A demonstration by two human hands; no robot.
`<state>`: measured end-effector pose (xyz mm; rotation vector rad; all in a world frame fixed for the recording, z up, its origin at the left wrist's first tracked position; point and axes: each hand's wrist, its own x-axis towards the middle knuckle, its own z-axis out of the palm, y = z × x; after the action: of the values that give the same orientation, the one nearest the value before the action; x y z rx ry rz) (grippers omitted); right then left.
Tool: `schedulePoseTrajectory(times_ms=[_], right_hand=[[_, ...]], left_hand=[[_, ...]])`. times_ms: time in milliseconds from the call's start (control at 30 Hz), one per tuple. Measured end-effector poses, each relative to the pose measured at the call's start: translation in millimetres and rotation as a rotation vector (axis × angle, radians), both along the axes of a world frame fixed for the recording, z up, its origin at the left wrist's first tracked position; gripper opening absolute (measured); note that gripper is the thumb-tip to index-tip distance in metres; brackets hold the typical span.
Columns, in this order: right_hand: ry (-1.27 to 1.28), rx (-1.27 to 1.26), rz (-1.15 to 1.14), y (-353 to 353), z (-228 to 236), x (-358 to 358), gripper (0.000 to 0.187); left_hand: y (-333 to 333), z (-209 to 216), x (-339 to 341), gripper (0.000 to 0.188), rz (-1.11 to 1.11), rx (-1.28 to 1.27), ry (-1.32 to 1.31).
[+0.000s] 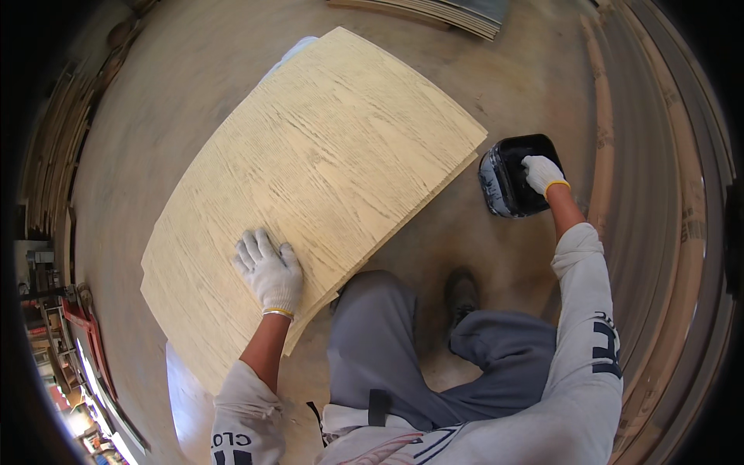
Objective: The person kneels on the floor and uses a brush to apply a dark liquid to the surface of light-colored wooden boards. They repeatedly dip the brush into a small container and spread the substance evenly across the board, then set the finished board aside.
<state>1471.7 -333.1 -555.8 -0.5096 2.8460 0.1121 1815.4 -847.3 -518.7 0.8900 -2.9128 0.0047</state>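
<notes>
My left hand point(270, 271), in a white knitted glove, lies flat on a pale yellow wood-grain panel point(325, 147), fingers a little apart. Other panels lie stacked beneath this one, their edges showing along its right side. Off to the right stands a black square bucket point(508, 186) with pale smears down its outer wall. My gloved right hand point(544, 173) reaches into the bucket's mouth with its fingers curled closed. Whatever those fingers hold, and the bucket's contents, are hidden in the dark inside.
Long boards wrapped in brown material point(686, 225) run along the right side. Another stack of sheets point(453, 14) lies at the top edge. Leaning timber point(58, 147) and a cluttered red rack point(87, 333) line the left. My dark shoe point(463, 293) rests on the concrete floor.
</notes>
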Motion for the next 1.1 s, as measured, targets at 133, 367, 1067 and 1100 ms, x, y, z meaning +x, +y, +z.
schedulePoseTrajectory(times_ms=[133,367,1067,1100], right_hand=[[0.01,0.046,0.008,-8,5,8,0.021],[0.054,-0.023,0.072,3,8,19,0.015],[-0.006,0.183,-0.15,4,14,21,0.021],[0.006,0.213,-0.146,2,13,19,0.021]], left_hand=[[-3,-1,3,0.065,0.003,-0.008,0.011],[-5,-10,4,0.059,-0.033,-0.08,0.071],[-4,-6,3,0.063,-0.014,-0.021,0.025],[-3,-7,3,0.062,-0.017,-0.044,0.031]])
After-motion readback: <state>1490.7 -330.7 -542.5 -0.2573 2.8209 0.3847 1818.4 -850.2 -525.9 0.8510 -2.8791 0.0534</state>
